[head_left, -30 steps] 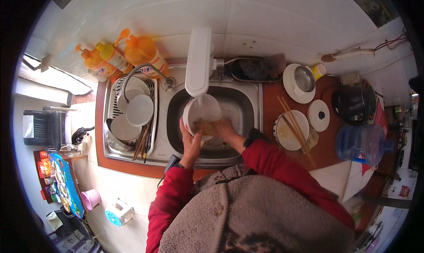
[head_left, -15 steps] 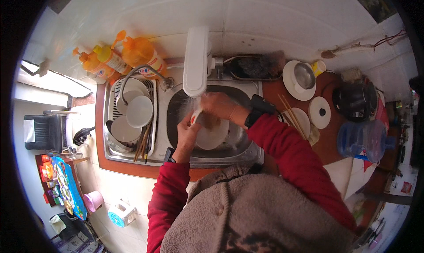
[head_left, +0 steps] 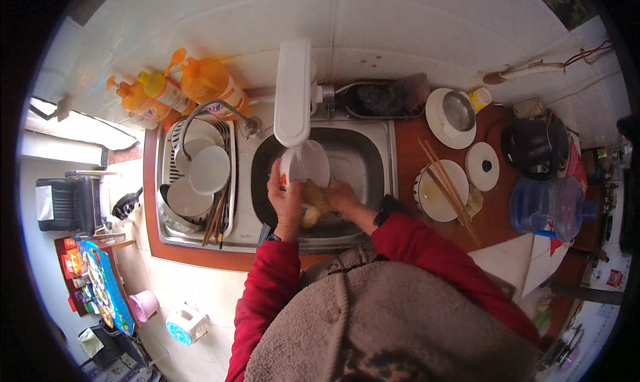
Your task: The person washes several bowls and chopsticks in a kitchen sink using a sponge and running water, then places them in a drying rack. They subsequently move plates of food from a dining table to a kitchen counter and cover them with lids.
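Note:
In the steel sink (head_left: 367, 175), under the white tap fitting (head_left: 291, 95), a white bowl (head_left: 313, 161) with a red mark on its side is tilted beneath running water. My left hand (head_left: 285, 194) has its fingers wrapped round the bowl's left side. My right hand (head_left: 340, 199) is at the bowl's lower right, fingers curled on a soft yellowish cloth or sponge (head_left: 311, 214), partly hidden and hard to make out.
Left of the sink, a drainer holds white dishes (head_left: 210, 169) and chopsticks, with orange bottles (head_left: 200, 82) behind. Right are a plate with chopsticks (head_left: 433, 202), a lid (head_left: 482, 181), a black pot (head_left: 530, 149) and a blue jug (head_left: 543, 209). A black tray (head_left: 367, 109) lies behind the sink.
My right hand has moved down from over the bowl's top to its lower right. The bowl has tilted back upward under the stream, with my left hand still on it.

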### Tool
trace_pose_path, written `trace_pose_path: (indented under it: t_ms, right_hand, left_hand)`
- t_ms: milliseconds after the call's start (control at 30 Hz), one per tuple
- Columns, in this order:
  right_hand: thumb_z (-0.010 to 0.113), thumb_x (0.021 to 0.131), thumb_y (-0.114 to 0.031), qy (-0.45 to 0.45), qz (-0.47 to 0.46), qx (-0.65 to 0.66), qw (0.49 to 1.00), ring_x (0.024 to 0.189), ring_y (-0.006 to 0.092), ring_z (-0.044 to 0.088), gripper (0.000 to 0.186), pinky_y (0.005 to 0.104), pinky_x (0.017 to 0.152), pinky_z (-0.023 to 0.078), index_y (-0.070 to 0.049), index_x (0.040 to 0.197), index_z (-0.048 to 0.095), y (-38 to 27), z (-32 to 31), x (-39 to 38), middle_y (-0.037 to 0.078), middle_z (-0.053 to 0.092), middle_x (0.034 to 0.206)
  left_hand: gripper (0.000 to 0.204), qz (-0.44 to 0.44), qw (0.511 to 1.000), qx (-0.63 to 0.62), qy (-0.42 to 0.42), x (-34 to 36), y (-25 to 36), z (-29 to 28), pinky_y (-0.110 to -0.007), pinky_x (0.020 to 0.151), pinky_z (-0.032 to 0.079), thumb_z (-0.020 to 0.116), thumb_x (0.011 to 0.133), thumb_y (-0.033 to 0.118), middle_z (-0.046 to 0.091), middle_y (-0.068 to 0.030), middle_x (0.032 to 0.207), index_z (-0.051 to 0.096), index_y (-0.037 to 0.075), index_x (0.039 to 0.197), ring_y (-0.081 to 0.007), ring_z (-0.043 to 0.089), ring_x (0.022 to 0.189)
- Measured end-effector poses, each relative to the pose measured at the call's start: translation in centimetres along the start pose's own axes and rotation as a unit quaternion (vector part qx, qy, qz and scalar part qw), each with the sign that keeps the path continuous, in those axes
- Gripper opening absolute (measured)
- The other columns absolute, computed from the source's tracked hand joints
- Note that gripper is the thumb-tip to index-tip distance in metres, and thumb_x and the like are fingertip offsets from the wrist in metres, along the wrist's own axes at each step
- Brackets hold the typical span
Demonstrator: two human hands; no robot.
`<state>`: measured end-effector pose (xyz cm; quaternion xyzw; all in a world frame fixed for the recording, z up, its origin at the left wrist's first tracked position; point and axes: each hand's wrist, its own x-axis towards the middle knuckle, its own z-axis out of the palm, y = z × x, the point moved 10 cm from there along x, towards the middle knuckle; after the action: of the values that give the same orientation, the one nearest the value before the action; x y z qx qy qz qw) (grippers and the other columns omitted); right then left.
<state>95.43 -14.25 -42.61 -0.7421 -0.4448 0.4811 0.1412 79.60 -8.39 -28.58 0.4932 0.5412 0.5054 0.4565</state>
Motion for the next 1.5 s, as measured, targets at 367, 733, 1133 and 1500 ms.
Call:
trace_pose_path:
  t_ms: [367,733,1133,1500]
  right_hand:
    - [0.063,0.072,-0.02,0.165,-0.367,0.1,0.91,0.091,0.032,0.054,0.038,0.0366,0.081,0.042,-0.002,0.102,0.049,-15.2,-10.9,-7.6,0.017,0.054,0.099]
    - [0.064,0.066,-0.021,0.079,-0.532,-0.225,0.812,0.097,0.0323,0.049,0.049,0.0414,0.079,0.042,-0.009,0.112,0.05,-19.5,-7.8,-7.1,0.015,0.051,0.101]
    - [0.065,0.065,-0.013,-0.024,-0.333,0.049,0.941,0.087,0.027,0.059,0.048,0.0363,0.073,0.047,-0.001,0.11,0.05,-8.5,-2.9,-0.9,0.018,0.057,0.098]
    - [0.064,0.063,-0.014,0.028,-0.364,-0.126,0.922,0.079,0.0294,0.059,0.026,0.0371,0.068,0.046,-0.007,0.087,0.06,-12.4,-6.4,-2.7,0.01,0.062,0.088]
  left_hand:
    - [0.041,-0.398,0.847,-0.343,-0.082,-5.8,-8.4,1.1,-0.039,0.072,0.049,0.049,0.082,0.027,0.053,-0.0109,0.105,0.043,0.005,0.116,-0.0246,0.056,0.09]
    - [0.053,-0.441,0.784,-0.395,-0.191,-6.5,-2.9,4.2,-0.037,0.08,0.047,0.041,0.073,0.016,0.051,-0.0141,0.111,0.037,0.003,0.124,-0.0263,0.054,0.097]
    - [0.053,-0.104,0.974,-0.181,-0.085,-1.2,1.2,0.6,-0.025,0.085,0.039,0.046,0.07,0.001,0.051,-0.009,0.111,0.041,-0.001,0.123,-0.0161,0.052,0.096]
    - [0.067,-0.06,0.97,-0.001,-0.235,-2.0,1.5,1.6,-0.03,0.094,0.031,0.055,0.065,0.011,0.044,-0.0141,0.117,0.03,-0.001,0.126,-0.022,0.042,0.109]
